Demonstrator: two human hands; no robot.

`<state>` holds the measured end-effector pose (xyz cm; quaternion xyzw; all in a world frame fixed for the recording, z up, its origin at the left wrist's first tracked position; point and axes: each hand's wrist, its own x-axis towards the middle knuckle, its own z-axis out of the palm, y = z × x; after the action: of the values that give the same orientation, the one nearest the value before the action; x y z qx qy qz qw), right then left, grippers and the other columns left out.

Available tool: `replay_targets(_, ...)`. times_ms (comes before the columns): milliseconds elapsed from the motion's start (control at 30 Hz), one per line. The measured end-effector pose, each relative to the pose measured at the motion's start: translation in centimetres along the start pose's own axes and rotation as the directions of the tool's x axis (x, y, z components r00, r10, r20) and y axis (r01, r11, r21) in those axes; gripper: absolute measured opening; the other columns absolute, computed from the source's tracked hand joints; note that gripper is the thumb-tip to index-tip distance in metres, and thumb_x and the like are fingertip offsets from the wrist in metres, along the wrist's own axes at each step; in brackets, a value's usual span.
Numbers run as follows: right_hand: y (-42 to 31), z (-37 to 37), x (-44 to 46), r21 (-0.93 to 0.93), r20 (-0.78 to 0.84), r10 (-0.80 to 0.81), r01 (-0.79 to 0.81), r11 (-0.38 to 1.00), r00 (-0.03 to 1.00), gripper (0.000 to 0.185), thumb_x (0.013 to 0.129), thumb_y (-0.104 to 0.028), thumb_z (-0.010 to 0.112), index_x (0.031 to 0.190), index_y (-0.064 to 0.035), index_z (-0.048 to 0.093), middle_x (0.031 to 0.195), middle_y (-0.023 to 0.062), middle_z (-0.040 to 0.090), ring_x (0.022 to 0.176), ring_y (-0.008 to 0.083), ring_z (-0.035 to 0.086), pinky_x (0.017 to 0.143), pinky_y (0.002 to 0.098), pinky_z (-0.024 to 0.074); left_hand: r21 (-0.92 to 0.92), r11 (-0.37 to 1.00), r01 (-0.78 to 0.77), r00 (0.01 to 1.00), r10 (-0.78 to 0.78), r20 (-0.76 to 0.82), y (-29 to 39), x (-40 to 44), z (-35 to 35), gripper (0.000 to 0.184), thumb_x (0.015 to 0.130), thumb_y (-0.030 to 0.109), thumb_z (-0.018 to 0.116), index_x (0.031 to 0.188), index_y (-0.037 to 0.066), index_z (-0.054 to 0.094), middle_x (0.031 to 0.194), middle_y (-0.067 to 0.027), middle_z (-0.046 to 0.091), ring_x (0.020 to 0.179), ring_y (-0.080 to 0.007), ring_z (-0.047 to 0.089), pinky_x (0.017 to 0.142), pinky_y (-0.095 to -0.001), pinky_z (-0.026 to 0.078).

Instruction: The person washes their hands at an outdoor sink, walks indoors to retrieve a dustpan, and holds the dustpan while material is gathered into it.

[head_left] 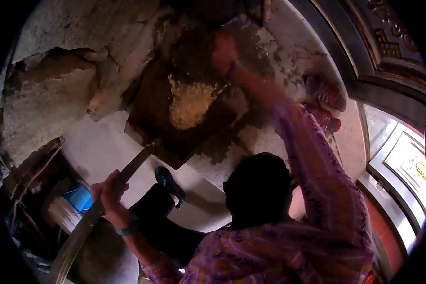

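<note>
My left hand [110, 196] is closed round a long wooden pole [135, 165], which slants from the bottom left towards a dark board on the floor. My right hand [224, 54] is stretched out over a dark, wet-looking patch beyond the board. Motion blurs its fingers, so I cannot make out their shape or any hold. A heap of pale yellow, crumbly material [190, 105] lies on the dark board [149, 111], between my two hands.
Large rough stones [52, 99] stand at the left. Near a blue item [79, 199] are wood pieces [33, 165]. Reddish footwear [324, 92] sits on the floor at the right, beside a carved panel [388, 57]. A dark rounded shape [258, 189] fills the lower middle.
</note>
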<state>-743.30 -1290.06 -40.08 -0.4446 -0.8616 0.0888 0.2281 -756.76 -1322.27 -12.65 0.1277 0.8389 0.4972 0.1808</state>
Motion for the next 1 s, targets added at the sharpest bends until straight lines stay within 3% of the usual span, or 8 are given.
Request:
replay_targets(33, -0.6, -0.8, -0.8, -0.026, 0.002, -0.105, 0.105, 0.994, 0.994, 0.041, 0.073, -0.018, 0.043, 0.111, -0.0045, 0.039, 0.108, 0.0154, 0.042, 0.099, 0.0346, 0.038, 0.087, 0.0401, 0.0312, -0.021, 1.0, 0.005, 1.0, -0.006, -0.014, -0.2, 0.0, -0.1, 0.022, 0.073, 0.023, 0.051, 0.071, 0.002, 0.048, 0.077, -0.0165, 0.059, 0.059, -0.0195, 0.057, 0.053, -0.0275, 0.047)
replay_targets(233, 2.1, -1.2, -2.7, -0.281, 0.325, -0.163, 0.26, 0.924, 0.932, 0.044, 0.073, -0.024, 0.046, 0.113, -0.0089, 0.04, 0.122, 0.0134, 0.033, 0.113, 0.0311, 0.029, 0.093, 0.0406, 0.0251, -0.02, 1.0, 0.001, 0.999, 0.0, 0.05, -0.7, 0.3, -0.7, 0.021, 0.074, 0.024, 0.049, 0.072, 0.003, 0.046, 0.08, -0.0173, 0.059, 0.066, -0.0218, 0.059, 0.056, -0.0299, 0.049)
replay_targets(333, 1.7, 1.8, -3.5, -0.041, 0.131, -0.02, 0.026, 0.999, 0.991, 0.043, 0.071, -0.022, 0.046, 0.111, -0.0053, 0.043, 0.121, 0.0156, 0.034, 0.113, 0.0299, 0.03, 0.094, 0.0395, 0.0257, -0.035, 0.999, -0.015, 0.999, 0.016, 0.042, -0.7, 0.3, -0.7, 0.02, 0.074, 0.024, 0.049, 0.072, 0.004, 0.045, 0.081, -0.0177, 0.059, 0.067, -0.0227, 0.059, 0.056, -0.0303, 0.049)
replay_targets(467, -5.1, -2.3, -7.0, 0.408, 0.246, -0.291, 0.174, 0.896, 0.924, 0.043, 0.07, -0.022, 0.046, 0.107, 0.0004, 0.045, 0.116, 0.0186, 0.039, 0.108, 0.032, 0.034, 0.092, 0.0394, 0.0273, 0.016, 1.0, 0.004, 1.0, -0.005, 0.017, -0.2, 0.2, -0.4, 0.02, 0.074, 0.024, 0.049, 0.073, 0.005, 0.044, 0.082, -0.0185, 0.058, 0.068, -0.0231, 0.059, 0.055, -0.0303, 0.049)
replay_targets(567, -5.4, -2.2, -2.8, 0.538, 0.231, -0.384, 0.212, 0.816, 0.894, 0.043, 0.07, -0.021, 0.045, 0.107, 0.0009, 0.045, 0.114, 0.0188, 0.04, 0.106, 0.0319, 0.036, 0.091, 0.039, 0.0286, -0.024, 0.999, 0.035, 0.999, -0.034, 0.02, -0.2, 0.2, -0.4, 0.021, 0.074, 0.025, 0.049, 0.073, 0.005, 0.043, 0.083, -0.0192, 0.058, 0.07, -0.0232, 0.059, 0.055, -0.0303, 0.049)
replay_targets(733, -3.5, 4.5, 5.1, 0.203, 0.105, -0.398, 0.372, 0.906, 0.911, 0.041, 0.072, -0.02, 0.044, 0.109, -0.004, 0.043, 0.113, 0.0157, 0.041, 0.1, 0.0289, 0.04, 0.085, 0.0371, 0.0329, -0.032, 0.999, 0.042, 0.999, -0.041, 0.023, -0.7, 0.3, -0.7, 0.023, 0.074, 0.027, 0.049, 0.073, 0.005, 0.043, 0.083, -0.0198, 0.058, 0.07, -0.0238, 0.059, 0.055, -0.0303, 0.049)
replay_targets(833, -3.4, 4.7, 3.7, 0.134, 0.097, -0.411, 0.398, 0.908, 0.906, 0.04, 0.073, -0.02, 0.043, 0.111, -0.0069, 0.042, 0.112, 0.0139, 0.042, 0.096, 0.0272, 0.042, 0.081, 0.036, 0.0356, -0.007, 0.999, 0.052, 0.999, -0.052, 0.0, -0.5, 0.2, -0.4, 0.023, 0.074, 0.027, 0.049, 0.074, 0.004, 0.043, 0.083, -0.0206, 0.058, 0.068, -0.0243, 0.059, 0.055, -0.0301, 0.049)
replay_targets(1000, -2.2, -2.4, -5.5, 0.154, 0.33, -0.485, 0.461, 0.874, 0.81, 0.039, 0.075, -0.019, 0.042, 0.114, -0.0117, 0.041, 0.11, 0.0108, 0.043, 0.09, 0.0242, 0.046, 0.075, 0.0341, 0.0399, -0.06, 0.998, 0.03, 0.999, -0.028, 0.029, -0.4, 0.4, -0.6, 0.021, 0.072, 0.023, 0.052, 0.072, 0.003, 0.045, 0.081, -0.0189, 0.058, 0.064, -0.0224, 0.058, 0.054, -0.0293, 0.049)
